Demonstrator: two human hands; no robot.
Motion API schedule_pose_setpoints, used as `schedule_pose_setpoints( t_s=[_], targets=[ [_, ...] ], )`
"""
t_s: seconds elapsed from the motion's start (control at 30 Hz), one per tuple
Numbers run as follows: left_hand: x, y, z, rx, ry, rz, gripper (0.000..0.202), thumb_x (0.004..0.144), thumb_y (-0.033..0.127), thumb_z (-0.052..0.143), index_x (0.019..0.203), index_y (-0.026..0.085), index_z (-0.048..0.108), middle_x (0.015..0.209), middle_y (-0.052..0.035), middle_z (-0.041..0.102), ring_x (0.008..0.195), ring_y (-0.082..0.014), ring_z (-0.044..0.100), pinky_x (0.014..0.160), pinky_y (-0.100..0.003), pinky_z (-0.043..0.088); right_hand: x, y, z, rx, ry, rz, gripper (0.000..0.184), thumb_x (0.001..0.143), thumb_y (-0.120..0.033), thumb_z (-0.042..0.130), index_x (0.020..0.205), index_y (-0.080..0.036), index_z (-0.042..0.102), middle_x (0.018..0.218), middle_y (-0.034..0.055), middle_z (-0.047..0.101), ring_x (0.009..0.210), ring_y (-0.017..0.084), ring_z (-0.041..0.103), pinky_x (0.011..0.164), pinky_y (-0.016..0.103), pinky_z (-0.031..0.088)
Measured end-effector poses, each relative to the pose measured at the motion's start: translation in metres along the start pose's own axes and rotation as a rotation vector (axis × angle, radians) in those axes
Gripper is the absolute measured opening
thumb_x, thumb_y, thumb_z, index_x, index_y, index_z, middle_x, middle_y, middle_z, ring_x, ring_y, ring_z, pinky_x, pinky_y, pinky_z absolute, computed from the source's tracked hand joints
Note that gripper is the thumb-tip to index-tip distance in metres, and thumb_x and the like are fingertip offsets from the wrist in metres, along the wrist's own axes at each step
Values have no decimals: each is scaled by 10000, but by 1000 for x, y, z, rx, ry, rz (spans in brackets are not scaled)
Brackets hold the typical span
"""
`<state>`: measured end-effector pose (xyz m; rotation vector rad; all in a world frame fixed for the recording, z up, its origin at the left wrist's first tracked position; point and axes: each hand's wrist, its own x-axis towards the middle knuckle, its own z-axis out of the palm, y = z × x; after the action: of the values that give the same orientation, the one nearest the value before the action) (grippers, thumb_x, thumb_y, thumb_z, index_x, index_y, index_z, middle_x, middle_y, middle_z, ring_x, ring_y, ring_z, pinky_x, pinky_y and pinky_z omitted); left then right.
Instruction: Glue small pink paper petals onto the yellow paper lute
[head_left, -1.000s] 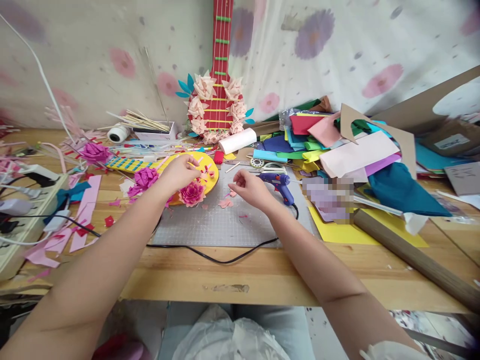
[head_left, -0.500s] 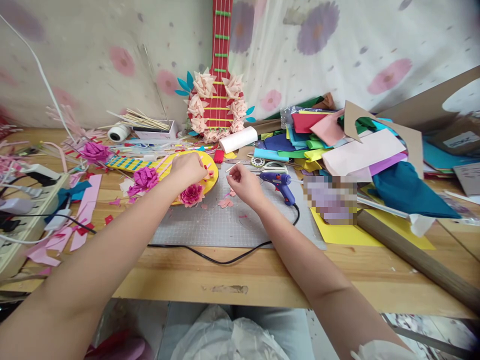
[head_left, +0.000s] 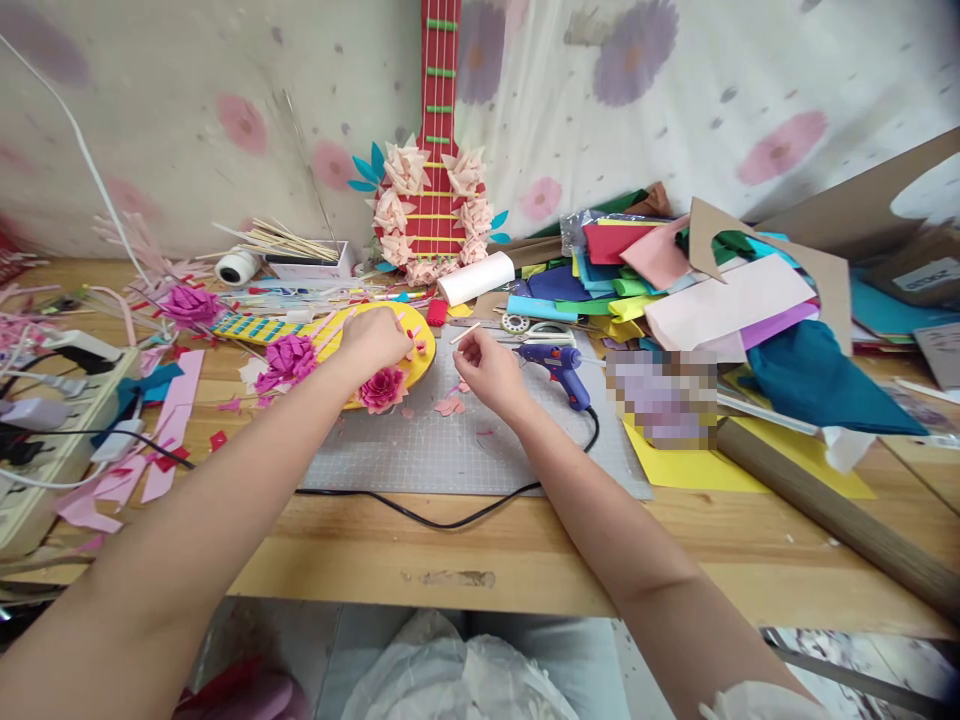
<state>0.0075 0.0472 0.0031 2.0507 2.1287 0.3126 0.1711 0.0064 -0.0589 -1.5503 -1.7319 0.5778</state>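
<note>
Left hand [head_left: 373, 336] shifted, yellow guitar [head_left: 421, 364], pink-flowered

A: any txt u can read on the counter [head_left: 337, 565]?

B: nah, nothing legible tbh. there's a white label [head_left: 928, 280] w/ dark print on the brown package [head_left: 885, 270], far R, but it's 2 blurry 2 read

A: k, any nums on the grey mat [head_left: 420, 462]?

B: just grid lines afaict, can't make out nums

Bare mat [head_left: 420, 462] behind black cord [head_left: 450, 525]
</note>
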Motion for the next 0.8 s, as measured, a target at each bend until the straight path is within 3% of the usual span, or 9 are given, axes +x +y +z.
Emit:
schedule_pose_setpoints(
  t_s=[0.17,0.37,0.53,0.8],
  targets=[
    [-3,4,-4,-47,-9,-32,211,563,300,721,479,221,544,557,-56,601,754,-292,634,741,-371,463,0,-1,0,0,4,-1,85,762,-269,495,821,-216,523,742,-12,623,658,136,549,599,251,339],
    [-3,3,-2,-56,-19,-42,250,523,286,746,454,224,514,467,-39,543,760,-286,635,723,-352,463,2,1,4,5,-2,-23,84,763,-267,482,822,-216,513,728,-12,609,659,134,545,590,248,337],
    [-4,3,0,-68,-40,-84,211,507,267,753,504,219,547,509,-47,575,757,-298,639,680,-357,464,4,-1,6,-4,-10,-43,91,764,-272,475,830,-214,499,724,-13,596,670,138,545,599,254,349],
    [-6,3,-1,-40,-93,-91,154,614,335,677,698,208,653,703,-62,668,818,-265,638,703,-335,457,7,-9,22,16,-13,-189,474,658,-320,600,1082,-193,428,1009,80,583,914,221,552,758,357,445]
  ],
)
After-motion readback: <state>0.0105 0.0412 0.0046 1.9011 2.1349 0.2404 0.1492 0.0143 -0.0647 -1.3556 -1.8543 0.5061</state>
